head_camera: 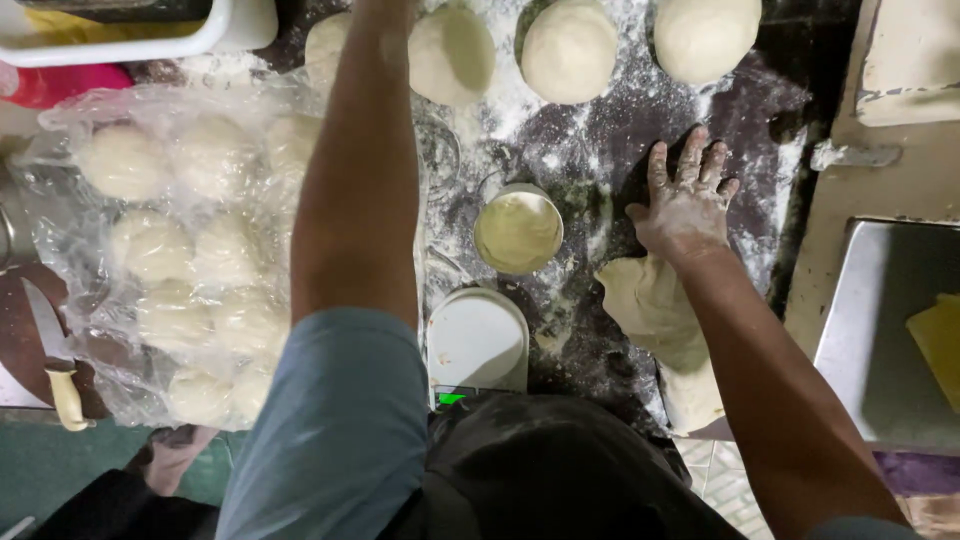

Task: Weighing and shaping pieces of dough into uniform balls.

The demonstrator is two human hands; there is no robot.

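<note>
So on the far left we've got a knife [55, 365] with a pale handle lying on the counter, right beside a clear plastic sheet [70, 240] covering a bunch of dough balls [150, 245]. Our left arm stretches up over that sheet toward the top edge, and the left hand itself runs out of view up there, so we can't tell if it's open or closed. Around the middle sits a small round bowl [518, 230] of something pale yellow, with a white kitchen scale [477, 340] just below it, green display lit. Along the top there's a row of shaped dough balls [568, 48] on the floury dark counter [770, 110]. Then our right hand [688, 205], caked in flour, lies flat on the counter with fingers spread, holding nothing, and the big lump of dough [655, 310] is right under the wrist. Far right, a metal sink [870, 330].
</note>
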